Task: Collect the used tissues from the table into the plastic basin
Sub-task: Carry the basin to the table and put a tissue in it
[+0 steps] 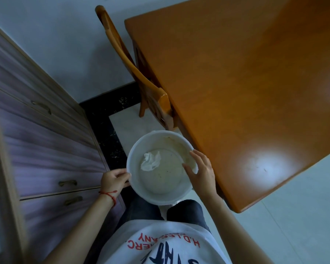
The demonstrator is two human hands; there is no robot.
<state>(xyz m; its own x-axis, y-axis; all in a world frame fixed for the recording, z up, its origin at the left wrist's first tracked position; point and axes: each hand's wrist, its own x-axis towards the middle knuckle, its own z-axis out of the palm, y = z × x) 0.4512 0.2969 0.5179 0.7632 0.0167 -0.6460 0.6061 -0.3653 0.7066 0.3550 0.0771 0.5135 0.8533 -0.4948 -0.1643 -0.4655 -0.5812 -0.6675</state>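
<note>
A white plastic basin [156, 195] is held in the air over the floor, just left of the wooden table's near corner. Inside it, toward the far left, lies a crumpled white tissue [150, 161]. My left hand [113, 180] grips the basin's left rim, thumb over the edge. My right hand [199, 168] rests on the right rim with its fingers spread, thumb reaching inside the basin. I see no tissue on the visible part of the orange-brown table [246, 92].
A wooden chair [133, 67] is pushed against the table's left side. A purple chest of drawers [46, 145] with metal handles stands on the left. Pale floor tiles with a black border lie between them, under the basin.
</note>
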